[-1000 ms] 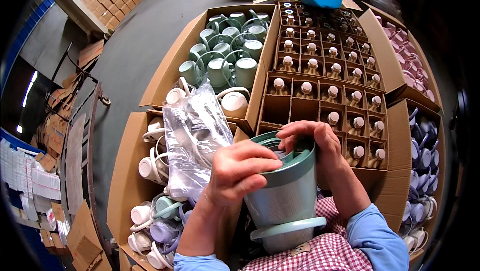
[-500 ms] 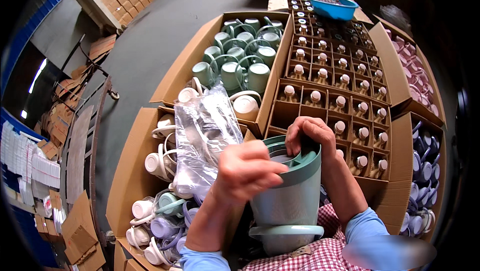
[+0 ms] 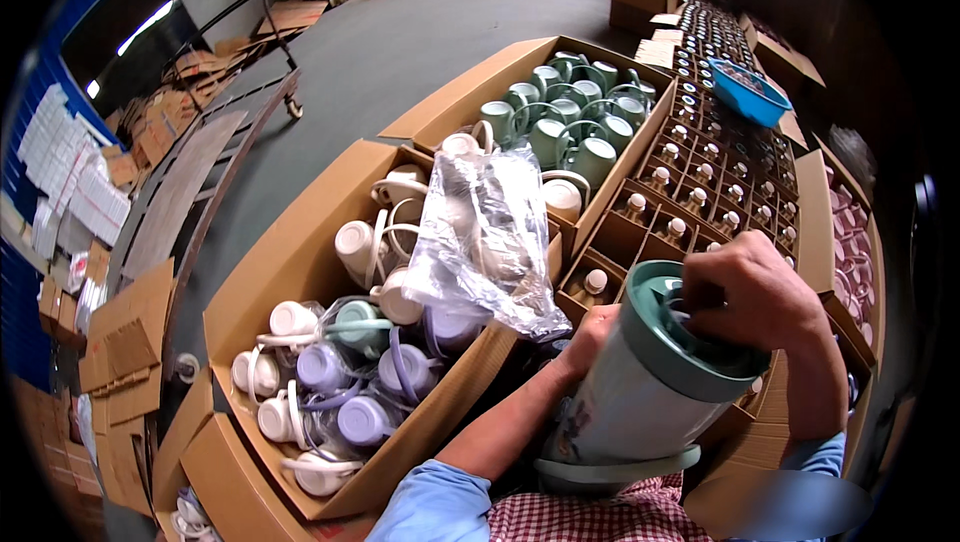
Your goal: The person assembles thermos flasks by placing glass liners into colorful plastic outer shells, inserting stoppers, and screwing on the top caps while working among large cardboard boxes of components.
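A pale thermos casing (image 3: 640, 392) with a dark green collar (image 3: 655, 327) stands tilted in front of my checked apron (image 3: 600, 514). A light green handle (image 3: 620, 467) rings its lower end. My left hand (image 3: 590, 339) is closed against the casing's left side, its fingertips hidden behind it. At the open top, my right hand (image 3: 755, 287) curls its fingers down inside the collar. Whatever those fingers grip is hidden by shadow and the rim.
At left, a carton (image 3: 270, 207) holds white, purple and green handled cup-shaped parts under a clear plastic bag (image 3: 485, 242). Behind it are green ones (image 3: 590, 157). Divided cartons of bottle-shaped pieces (image 3: 595, 287), a blue basin (image 3: 750, 97) and pink parts (image 3: 850, 262) lie to the right. A trolley (image 3: 215, 182) stands far left.
My left hand has gone from above the collar down to the casing's left side. My right hand now reaches over the top into it. The casing leans more, and the whole view has swung.
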Tool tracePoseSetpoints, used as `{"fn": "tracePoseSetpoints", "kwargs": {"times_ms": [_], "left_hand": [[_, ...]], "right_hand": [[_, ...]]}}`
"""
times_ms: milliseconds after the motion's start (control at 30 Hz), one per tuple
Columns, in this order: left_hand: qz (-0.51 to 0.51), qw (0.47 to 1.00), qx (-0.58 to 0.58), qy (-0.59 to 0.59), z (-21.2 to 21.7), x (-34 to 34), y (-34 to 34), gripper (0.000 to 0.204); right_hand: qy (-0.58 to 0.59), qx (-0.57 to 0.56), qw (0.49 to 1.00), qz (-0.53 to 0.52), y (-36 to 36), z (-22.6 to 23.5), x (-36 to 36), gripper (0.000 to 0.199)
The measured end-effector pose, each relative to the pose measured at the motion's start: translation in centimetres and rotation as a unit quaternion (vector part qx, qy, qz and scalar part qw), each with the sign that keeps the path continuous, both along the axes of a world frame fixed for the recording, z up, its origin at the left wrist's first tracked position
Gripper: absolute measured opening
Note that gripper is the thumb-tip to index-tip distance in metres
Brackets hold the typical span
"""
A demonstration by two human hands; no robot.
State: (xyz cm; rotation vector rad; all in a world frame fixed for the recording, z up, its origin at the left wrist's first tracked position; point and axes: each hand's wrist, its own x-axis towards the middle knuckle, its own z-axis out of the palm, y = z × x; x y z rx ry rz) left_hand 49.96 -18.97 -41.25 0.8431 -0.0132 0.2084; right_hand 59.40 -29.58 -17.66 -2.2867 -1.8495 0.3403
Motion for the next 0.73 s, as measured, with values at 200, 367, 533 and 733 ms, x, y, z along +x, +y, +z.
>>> {"fn": "tracePoseSetpoints", "kwargs": {"times_ms": [200,367,533,733], "left_hand": [[0.199,0.91,0.346,0.107,4.6,-6.8,-0.5,0.037],[0.281,0.863,0.396,0.137,5.7,-9.9,-0.4,0.031],[0.333,0.841,0.411,0.116,4.1,-10.3,1.9,0.03],[0.351,0.547,0.733,0.203,0.7,-12.5,9.8,0.067]], "right_hand": [[0.068,-0.01,0.998,-0.01,-1.4,0.4,-1.6,0.026],[0.075,0.024,0.996,0.044,-0.3,0.1,-3.2,0.028],[0.107,0.025,0.993,0.038,3.3,-1.3,-2.9,0.026],[0.508,0.092,0.856,0.005,5.5,-3.3,1.8,0.03]]}}
